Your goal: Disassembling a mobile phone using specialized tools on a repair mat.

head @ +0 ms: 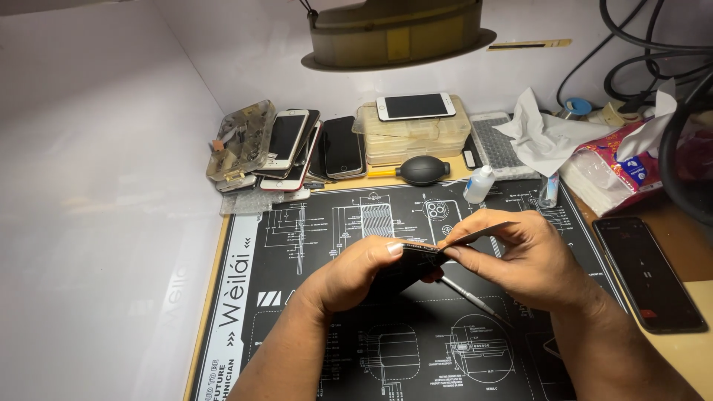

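Left hand (pixel 349 276) grips dark phone (pixel 417 261) above mat (pixel 312 230) centre, steadying it while right hand (pixel 531 260) fingers pinch thin card (pixel 475 235) wedged at its edge, metal tool (pixel 468 295) tucked beneath.

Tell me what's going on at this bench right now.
A person holds a dark phone over a black repair mat. The left hand grips it while the right hand works a thin card into its edge and also holds a slim metal tool. More phones are piled behind.
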